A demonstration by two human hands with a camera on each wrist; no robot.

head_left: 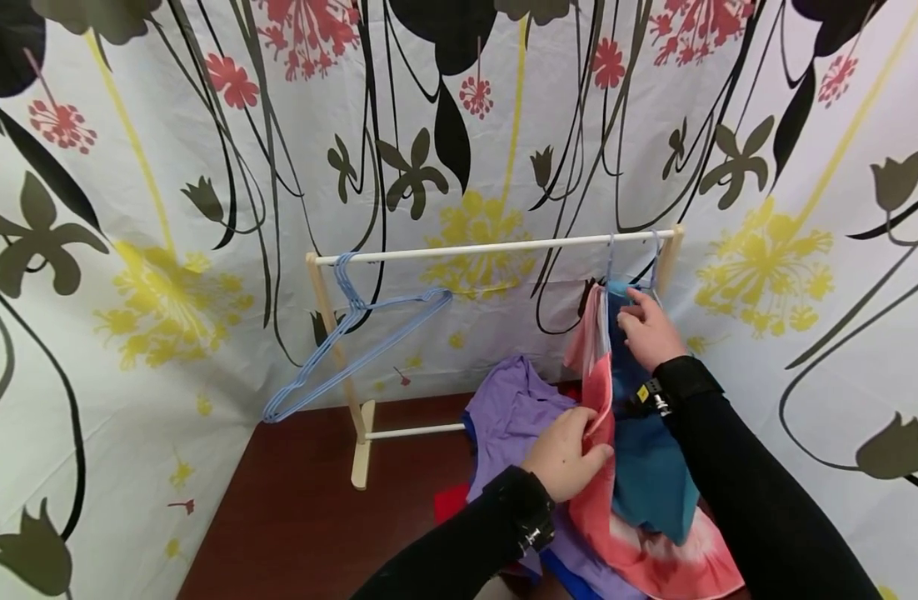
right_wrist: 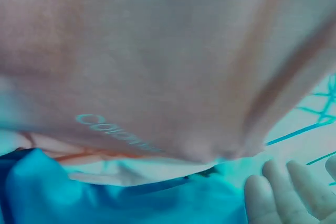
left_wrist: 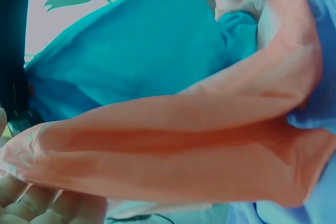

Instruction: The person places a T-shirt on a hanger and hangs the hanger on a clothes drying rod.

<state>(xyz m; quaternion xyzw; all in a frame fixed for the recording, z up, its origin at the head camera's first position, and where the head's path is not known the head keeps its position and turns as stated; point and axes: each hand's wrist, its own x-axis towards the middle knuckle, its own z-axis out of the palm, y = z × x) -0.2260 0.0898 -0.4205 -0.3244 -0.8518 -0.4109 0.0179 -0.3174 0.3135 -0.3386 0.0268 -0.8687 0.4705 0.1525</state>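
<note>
My left hand pinches the edge of a coral tie-dye shirt, which hangs at the right of the rack and trails over the clothes below. In the left wrist view, fingers lie under the coral cloth. Beside it hangs a teal shirt. My right hand is up at the top of the teal shirt, fingers pointing toward the hangers. The right wrist view has its fingertips spread next to pinkish cloth with lettering. Blue hanger hooks sit on the rod above.
A small garment rack with a white rod stands on a dark brown table. Several blue hangers hang at its left end. A purple garment lies heaped below, with red and blue cloth. A floral curtain surrounds the table.
</note>
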